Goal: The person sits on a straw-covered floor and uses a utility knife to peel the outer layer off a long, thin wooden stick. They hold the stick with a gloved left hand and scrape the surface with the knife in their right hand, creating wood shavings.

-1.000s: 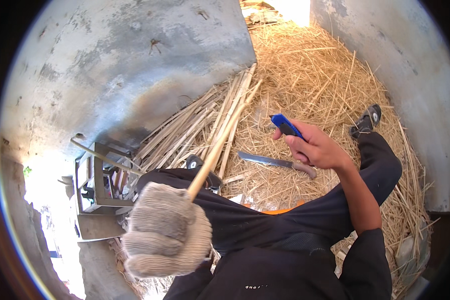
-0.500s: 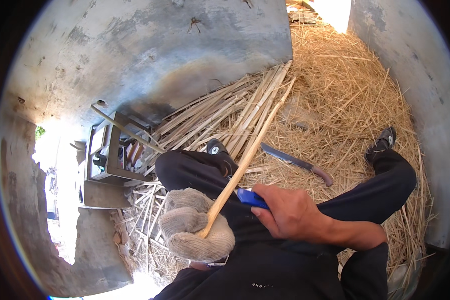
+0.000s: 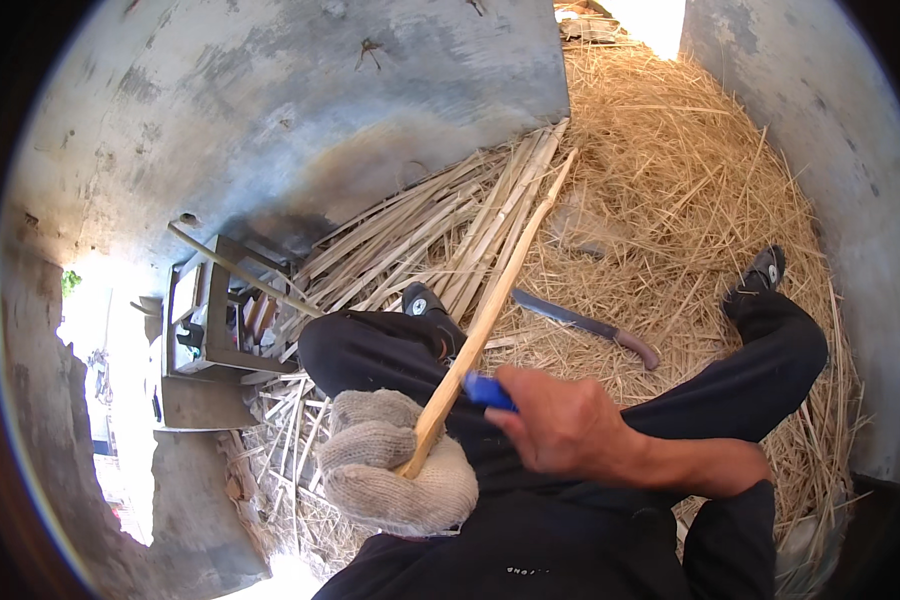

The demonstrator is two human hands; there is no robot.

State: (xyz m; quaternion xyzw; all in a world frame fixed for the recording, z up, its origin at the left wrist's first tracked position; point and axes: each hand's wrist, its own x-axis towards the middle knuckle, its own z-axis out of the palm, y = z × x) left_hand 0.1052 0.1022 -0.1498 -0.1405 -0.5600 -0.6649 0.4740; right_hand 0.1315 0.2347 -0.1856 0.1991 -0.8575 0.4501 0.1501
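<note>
My left hand (image 3: 395, 470), in a thick knitted grey glove, is closed round the near end of a long peeled wooden stick (image 3: 485, 315). The stick slants up and away to the right, its far end over the straw. My bare right hand (image 3: 560, 415) grips a blue utility knife (image 3: 489, 391), whose front end is at the stick's right side just above the glove. Its blade cannot be made out. Beyond my right hand a machete (image 3: 585, 325) with a brown handle lies on the straw, between my outstretched legs.
Long split strips (image 3: 440, 235) are piled along the grey wall (image 3: 320, 90). Loose straw (image 3: 660, 180) covers the floor ahead and to the right. At the left stands a wooden box shelf (image 3: 210, 330) with a thin pole (image 3: 245, 270) leaning across it. Shavings lie left of the glove.
My right hand with the blue knife has shifted slightly left, closer against the stick. The gloved left hand still grips the stick. The whole view has moved slightly.
</note>
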